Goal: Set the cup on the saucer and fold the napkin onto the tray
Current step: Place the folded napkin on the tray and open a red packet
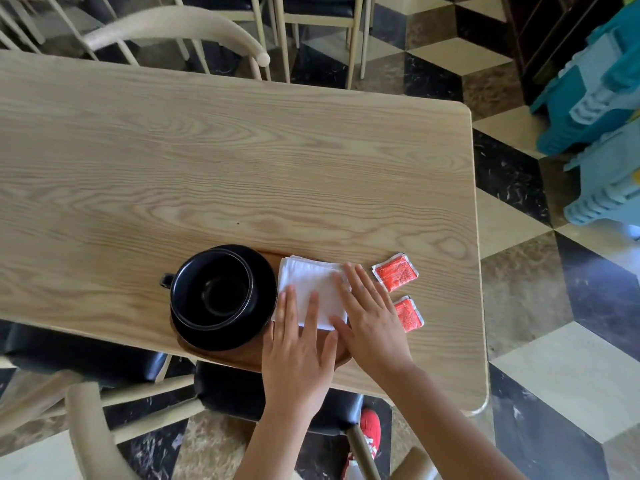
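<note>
I am looking down at the counter point(242, 161), where the black cup point(212, 292) is sitting upright on the black saucer point(263, 289), its handle pointing left, and the saucer is resting on the brown wooden tray point(252, 358) at the near edge. The white napkin point(311, 289) is lying folded just right of the saucer, apparently on the tray's right part. I am keeping both hands flat and spread wide, gripping nothing: the left hand point(298, 355) is pressing the napkin's near edge, the right hand point(372, 320) its right side. I am judging the napkin as light, soft and limp, best pinched at a corner or crease and smoothed flat; the cup looks heavy and breakable, best taken by its handle. Two red sauce packets point(394, 273) are lying on the counter just right of my hands; their print is too small to read
</note>
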Available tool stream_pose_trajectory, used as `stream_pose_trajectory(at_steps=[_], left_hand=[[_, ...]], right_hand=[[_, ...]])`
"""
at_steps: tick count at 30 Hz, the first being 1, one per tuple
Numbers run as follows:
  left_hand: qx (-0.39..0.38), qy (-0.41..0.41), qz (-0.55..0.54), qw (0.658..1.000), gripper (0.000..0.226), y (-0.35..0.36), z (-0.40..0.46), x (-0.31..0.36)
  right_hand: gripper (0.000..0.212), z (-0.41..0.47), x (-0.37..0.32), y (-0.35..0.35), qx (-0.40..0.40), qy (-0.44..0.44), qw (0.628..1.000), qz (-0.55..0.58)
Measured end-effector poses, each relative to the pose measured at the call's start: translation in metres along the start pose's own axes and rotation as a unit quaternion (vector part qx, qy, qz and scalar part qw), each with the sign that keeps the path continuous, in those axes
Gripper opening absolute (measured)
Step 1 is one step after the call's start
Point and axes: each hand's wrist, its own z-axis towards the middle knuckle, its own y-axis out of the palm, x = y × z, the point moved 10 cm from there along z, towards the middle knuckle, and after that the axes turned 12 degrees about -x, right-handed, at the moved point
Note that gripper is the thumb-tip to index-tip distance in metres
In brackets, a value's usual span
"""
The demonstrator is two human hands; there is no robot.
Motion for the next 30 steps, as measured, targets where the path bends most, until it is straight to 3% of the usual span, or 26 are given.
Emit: stream_pose_trajectory(at_steps=[5,10,16,19,23,28,30], left_hand=[[0.013,-0.003,-0.006,1.0,0.062,-0.011,-0.004,0.005],[0.132,0.068,-0.033,0.988,0.033,-0.05,-0.013,0.038],[0.032,0.076,0.049,0.995,0.028,-0.005,0.025,0.093],[0.024,0.045,0.069,0.996,0.029,0.003,0.034,0.096],[0.028,0.042,0.084,0.995,0.028,0.006,0.037,0.101],[-0.007,0.052,0.048,0.997,0.034,0.006,0.038,0.107],[-0.037,0.047,0.009,0.998,0.035,0.004,0.04,0.106]], right_hand=[[0.053,-0.003,0.007,-0.012,0.026,-0.014,0.998,0.048],[0.041,-0.007,0.076,-0.06,0.111,0.053,0.988,0.097],[0.05,0.016,0.122,-0.044,-0.056,0.16,0.984,0.051],[0.049,0.017,0.131,-0.044,-0.041,0.213,0.974,0.057],[0.038,0.019,0.131,-0.039,-0.012,0.217,0.971,0.1],[0.024,0.021,0.128,-0.036,-0.009,0.233,0.957,0.172],[0.021,0.019,0.132,-0.039,0.003,0.254,0.935,0.247]])
